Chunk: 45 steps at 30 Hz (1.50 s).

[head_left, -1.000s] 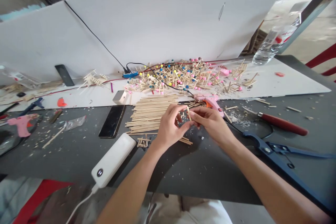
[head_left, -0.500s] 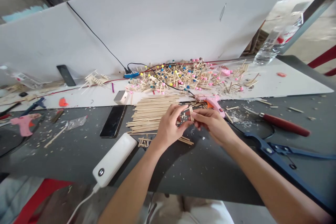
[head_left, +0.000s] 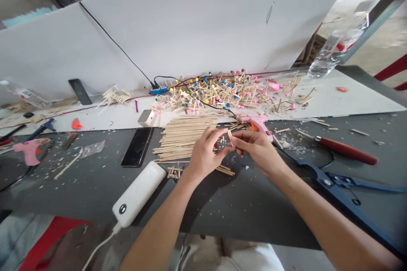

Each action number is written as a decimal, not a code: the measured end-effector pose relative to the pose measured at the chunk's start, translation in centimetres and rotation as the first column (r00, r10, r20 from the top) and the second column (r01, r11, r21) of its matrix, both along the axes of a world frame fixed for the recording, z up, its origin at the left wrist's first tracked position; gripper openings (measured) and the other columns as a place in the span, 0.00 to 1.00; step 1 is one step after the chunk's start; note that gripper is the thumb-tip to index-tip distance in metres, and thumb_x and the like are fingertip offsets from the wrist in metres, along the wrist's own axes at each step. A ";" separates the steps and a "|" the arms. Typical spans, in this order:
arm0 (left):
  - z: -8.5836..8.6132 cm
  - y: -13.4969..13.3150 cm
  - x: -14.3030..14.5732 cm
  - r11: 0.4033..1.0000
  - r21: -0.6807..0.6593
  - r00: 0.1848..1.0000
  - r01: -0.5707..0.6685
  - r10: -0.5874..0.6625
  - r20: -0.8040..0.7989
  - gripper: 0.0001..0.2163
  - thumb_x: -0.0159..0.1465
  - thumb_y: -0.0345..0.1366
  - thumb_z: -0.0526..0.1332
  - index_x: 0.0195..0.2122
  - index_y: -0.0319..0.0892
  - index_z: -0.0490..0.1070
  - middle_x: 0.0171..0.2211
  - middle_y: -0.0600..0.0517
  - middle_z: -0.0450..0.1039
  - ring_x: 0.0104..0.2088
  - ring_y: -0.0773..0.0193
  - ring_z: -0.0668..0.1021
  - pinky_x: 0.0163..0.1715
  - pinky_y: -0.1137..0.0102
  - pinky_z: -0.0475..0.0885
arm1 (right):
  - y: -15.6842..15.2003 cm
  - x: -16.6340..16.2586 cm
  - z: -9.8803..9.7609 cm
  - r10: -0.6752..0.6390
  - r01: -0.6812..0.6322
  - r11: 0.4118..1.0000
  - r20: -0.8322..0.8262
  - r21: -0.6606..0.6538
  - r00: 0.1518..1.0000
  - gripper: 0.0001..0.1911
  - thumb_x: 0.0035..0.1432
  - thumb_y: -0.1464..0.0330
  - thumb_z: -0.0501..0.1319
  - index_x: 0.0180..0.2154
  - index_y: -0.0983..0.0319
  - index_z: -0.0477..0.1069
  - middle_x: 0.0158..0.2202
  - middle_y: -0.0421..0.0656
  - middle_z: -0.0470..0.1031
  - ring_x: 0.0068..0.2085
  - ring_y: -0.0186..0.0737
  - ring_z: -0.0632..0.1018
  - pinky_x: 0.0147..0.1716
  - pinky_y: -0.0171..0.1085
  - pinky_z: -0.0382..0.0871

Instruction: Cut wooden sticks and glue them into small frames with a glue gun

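My left hand [head_left: 206, 154] and my right hand [head_left: 256, 148] meet over the dark table, fingertips pinched together on a small piece made of short wooden sticks [head_left: 229, 134]. Just behind them lies a bundle of long wooden sticks [head_left: 182, 135]. A pink glue gun [head_left: 258, 123] rests right behind my right hand. Under my left wrist sits a small glued stick frame [head_left: 173, 172]. Farther back spreads a heap of stick pieces with coloured beads [head_left: 222, 92].
A white power bank [head_left: 138, 193] and a black phone [head_left: 137, 147] lie to the left. Blue-handled cutters [head_left: 337, 186] and a red-handled tool [head_left: 345, 151] lie on the right. A water bottle [head_left: 333, 46] stands at the back right, a second pink glue gun [head_left: 28, 151] far left.
Both hands stayed together over the same spot. The small stick piece turned slightly between the fingertips.
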<state>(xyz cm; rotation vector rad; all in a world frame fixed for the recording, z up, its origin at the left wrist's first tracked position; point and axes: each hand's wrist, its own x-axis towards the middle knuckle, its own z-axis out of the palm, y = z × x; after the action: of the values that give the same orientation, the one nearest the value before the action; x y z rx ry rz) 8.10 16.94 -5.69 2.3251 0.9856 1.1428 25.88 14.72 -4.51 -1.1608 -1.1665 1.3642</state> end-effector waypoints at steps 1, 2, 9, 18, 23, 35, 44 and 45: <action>0.0 0.0 0.0 1.000 0.003 1.000 -0.002 0.002 -0.009 0.20 0.66 0.46 0.63 0.56 0.45 0.68 0.46 0.47 0.72 0.29 0.69 0.74 0.28 0.72 0.75 | 0.0 0.0 0.0 0.001 -0.001 1.000 0.016 0.000 1.000 0.17 0.53 0.55 0.69 0.34 0.63 0.77 0.25 0.40 0.72 0.24 0.33 0.67 0.25 0.35 0.61; 0.0 0.0 0.0 1.000 0.008 1.000 -0.008 0.008 -0.020 0.19 0.66 0.46 0.64 0.55 0.45 0.68 0.46 0.47 0.72 0.29 0.69 0.74 0.28 0.72 0.75 | 0.0 0.0 0.1 0.005 -0.005 1.000 0.039 0.006 0.999 0.17 0.53 0.55 0.69 0.34 0.62 0.78 0.24 0.40 0.72 0.24 0.34 0.67 0.25 0.35 0.61; 0.4 -0.1 -0.1 0.996 0.008 0.996 -0.089 0.089 0.010 0.19 0.65 0.48 0.64 0.50 0.41 0.72 0.41 0.48 0.72 0.26 0.71 0.72 0.27 0.72 0.73 | 0.8 3.7 1.2 -0.452 0.380 0.892 0.505 0.244 0.735 0.18 0.58 0.53 0.61 0.37 0.60 0.80 0.28 0.44 0.78 0.27 0.41 0.74 0.26 0.37 0.62; 0.6 -0.4 0.2 0.996 -0.030 0.996 -0.081 0.082 0.037 0.18 0.64 0.47 0.64 0.50 0.41 0.72 0.41 0.48 0.72 0.26 0.71 0.73 0.25 0.75 0.72 | 3.2 7.1 -1.9 -0.352 0.330 0.910 0.887 0.249 0.300 0.22 0.53 0.57 0.62 0.46 0.63 0.78 0.38 0.50 0.81 0.39 0.52 0.79 0.35 0.40 0.64; 0.6 -0.6 0.2 0.998 -0.035 0.998 -0.056 0.057 0.041 0.18 0.64 0.47 0.64 0.50 0.41 0.72 0.42 0.48 0.72 0.27 0.71 0.73 0.24 0.75 0.72 | 3.4 7.0 -2.1 -0.277 0.305 0.933 0.921 0.189 0.276 0.22 0.58 0.52 0.56 0.35 0.61 0.81 0.32 0.52 0.81 0.34 0.50 0.78 0.29 0.40 0.59; 0.2 -0.5 0.3 0.997 -0.038 0.997 -0.069 0.071 0.034 0.17 0.64 0.48 0.64 0.49 0.42 0.72 0.41 0.48 0.72 0.25 0.71 0.73 0.26 0.73 0.72 | 3.3 7.7 -1.2 -0.402 0.445 0.877 0.784 0.181 0.473 0.21 0.62 0.56 0.55 0.42 0.63 0.78 0.31 0.49 0.81 0.32 0.47 0.79 0.32 0.39 0.64; 0.3 -0.6 0.4 0.994 -0.079 0.997 -0.072 0.073 0.014 0.18 0.65 0.48 0.63 0.49 0.42 0.72 0.39 0.47 0.74 0.26 0.68 0.74 0.28 0.71 0.73 | 2.2 6.4 0.4 -0.412 0.409 0.911 0.187 0.051 0.892 0.22 0.51 0.50 0.67 0.38 0.61 0.76 0.25 0.42 0.74 0.25 0.39 0.73 0.22 0.36 0.62; 0.3 -0.7 0.4 0.993 -0.098 0.998 -0.068 0.069 0.011 0.18 0.65 0.48 0.63 0.49 0.42 0.72 0.38 0.48 0.75 0.26 0.68 0.74 0.27 0.72 0.72 | 2.0 6.1 0.5 -0.376 0.375 0.927 0.112 0.031 0.920 0.21 0.50 0.51 0.68 0.37 0.61 0.76 0.25 0.42 0.73 0.25 0.39 0.72 0.22 0.36 0.61</action>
<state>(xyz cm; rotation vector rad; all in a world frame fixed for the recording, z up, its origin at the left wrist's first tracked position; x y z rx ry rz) 8.48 16.24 -5.37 2.2192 1.0983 1.1103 31.93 16.70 -3.96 -1.3907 -0.9641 1.0075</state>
